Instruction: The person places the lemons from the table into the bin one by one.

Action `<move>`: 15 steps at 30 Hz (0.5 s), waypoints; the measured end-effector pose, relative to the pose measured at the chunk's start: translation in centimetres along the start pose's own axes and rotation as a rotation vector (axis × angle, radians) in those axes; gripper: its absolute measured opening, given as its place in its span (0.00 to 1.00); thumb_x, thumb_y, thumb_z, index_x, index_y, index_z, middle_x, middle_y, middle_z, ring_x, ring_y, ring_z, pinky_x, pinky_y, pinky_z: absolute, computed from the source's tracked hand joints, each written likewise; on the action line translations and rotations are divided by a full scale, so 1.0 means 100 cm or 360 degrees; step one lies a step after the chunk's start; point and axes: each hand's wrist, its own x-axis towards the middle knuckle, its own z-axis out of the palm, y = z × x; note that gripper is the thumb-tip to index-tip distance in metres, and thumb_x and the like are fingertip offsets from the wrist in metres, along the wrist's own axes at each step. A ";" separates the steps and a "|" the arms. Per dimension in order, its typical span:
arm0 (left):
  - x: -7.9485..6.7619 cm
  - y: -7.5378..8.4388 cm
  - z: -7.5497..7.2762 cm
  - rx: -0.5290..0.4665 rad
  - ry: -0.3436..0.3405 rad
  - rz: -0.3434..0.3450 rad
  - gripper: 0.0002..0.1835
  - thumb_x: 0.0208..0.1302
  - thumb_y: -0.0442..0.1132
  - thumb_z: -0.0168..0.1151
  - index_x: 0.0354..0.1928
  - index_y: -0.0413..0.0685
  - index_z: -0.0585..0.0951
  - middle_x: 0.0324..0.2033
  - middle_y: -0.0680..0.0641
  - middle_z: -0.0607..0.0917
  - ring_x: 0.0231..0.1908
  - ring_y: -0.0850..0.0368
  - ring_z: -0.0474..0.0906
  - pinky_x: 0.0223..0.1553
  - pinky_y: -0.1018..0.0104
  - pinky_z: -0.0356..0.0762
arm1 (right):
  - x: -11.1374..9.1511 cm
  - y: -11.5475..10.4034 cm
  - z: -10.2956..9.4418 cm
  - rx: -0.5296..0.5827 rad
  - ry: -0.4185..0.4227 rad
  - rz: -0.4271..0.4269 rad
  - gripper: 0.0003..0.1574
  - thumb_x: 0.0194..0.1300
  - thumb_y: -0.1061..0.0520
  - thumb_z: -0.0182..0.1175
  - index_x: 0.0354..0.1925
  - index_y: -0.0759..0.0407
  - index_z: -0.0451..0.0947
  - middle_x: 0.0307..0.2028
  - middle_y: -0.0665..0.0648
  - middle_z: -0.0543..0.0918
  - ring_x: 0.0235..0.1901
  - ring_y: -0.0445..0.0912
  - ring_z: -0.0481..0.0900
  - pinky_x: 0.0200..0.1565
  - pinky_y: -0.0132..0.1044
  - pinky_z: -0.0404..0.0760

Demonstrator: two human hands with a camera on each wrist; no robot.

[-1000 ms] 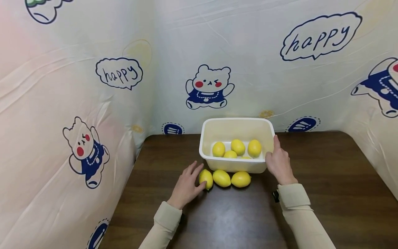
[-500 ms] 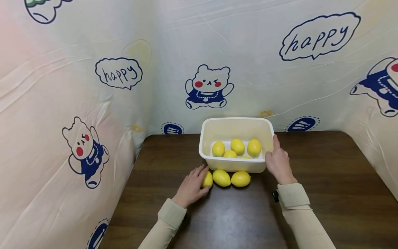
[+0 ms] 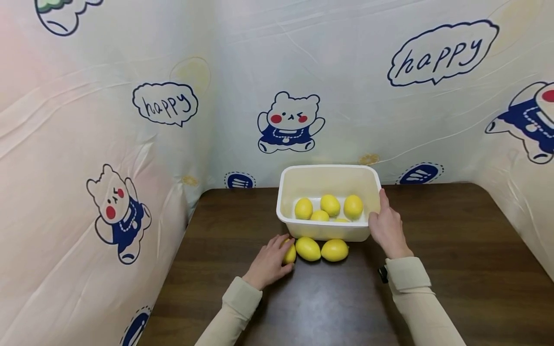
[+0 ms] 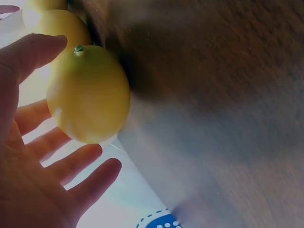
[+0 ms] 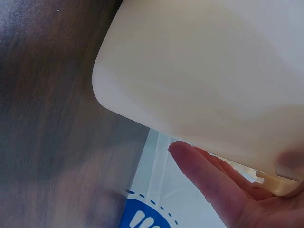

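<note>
My left hand (image 3: 268, 262) reaches around the leftmost lemon (image 3: 291, 254) of a row on the table. In the left wrist view its fingers (image 4: 76, 164) are spread and fairly straight behind that lemon (image 4: 90, 97), with the thumb close to its green stem end. Two more lemons, a middle one (image 3: 308, 249) and a right one (image 3: 335, 250), lie beside it. Behind the row stands a white plastic box (image 3: 324, 232) holding several lemons. My right hand (image 3: 388, 229) grips the box's right front corner by the rim, its index finger stretched along the right edge.
Everything stands on a dark wooden table (image 3: 459, 250). Pale cloth (image 3: 242, 62) printed with bears and "happy" bubbles hangs behind the table and at both sides. The box stands close to the table's back edge.
My left hand has moved slightly right and closer over the leftmost lemon, covering more of it. My right hand, the box and the other lemons have stayed in place.
</note>
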 end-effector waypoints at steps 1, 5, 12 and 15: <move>0.000 0.000 0.000 -0.0005 -0.0002 -0.0006 0.33 0.63 0.51 0.61 0.69 0.49 0.68 0.67 0.43 0.68 0.67 0.40 0.63 0.56 0.39 0.72 | 0.000 0.000 0.000 0.0002 -0.0003 0.0001 0.45 0.68 0.57 0.38 0.77 0.53 0.31 0.70 0.72 0.59 0.58 0.67 0.70 0.57 0.64 0.70; 0.000 0.001 0.001 -0.0001 0.0014 -0.0031 0.32 0.64 0.49 0.62 0.68 0.48 0.68 0.67 0.43 0.68 0.66 0.42 0.65 0.54 0.40 0.74 | -0.001 0.000 0.000 0.0015 -0.0011 -0.0002 0.45 0.69 0.57 0.38 0.77 0.53 0.31 0.71 0.72 0.57 0.59 0.67 0.69 0.58 0.64 0.69; -0.001 0.006 -0.001 -0.0001 -0.0004 -0.0023 0.33 0.58 0.39 0.66 0.66 0.42 0.70 0.66 0.40 0.68 0.66 0.38 0.63 0.56 0.44 0.74 | 0.000 0.001 0.000 0.0016 0.0001 -0.0011 0.45 0.69 0.57 0.38 0.77 0.52 0.31 0.71 0.72 0.57 0.61 0.67 0.68 0.60 0.64 0.68; -0.001 0.006 0.000 0.0015 -0.0016 -0.0015 0.33 0.56 0.36 0.66 0.65 0.40 0.70 0.65 0.39 0.68 0.67 0.36 0.63 0.57 0.46 0.74 | 0.000 0.003 0.001 0.0014 0.0004 -0.0012 0.45 0.69 0.57 0.38 0.77 0.52 0.31 0.71 0.71 0.57 0.61 0.68 0.67 0.59 0.65 0.67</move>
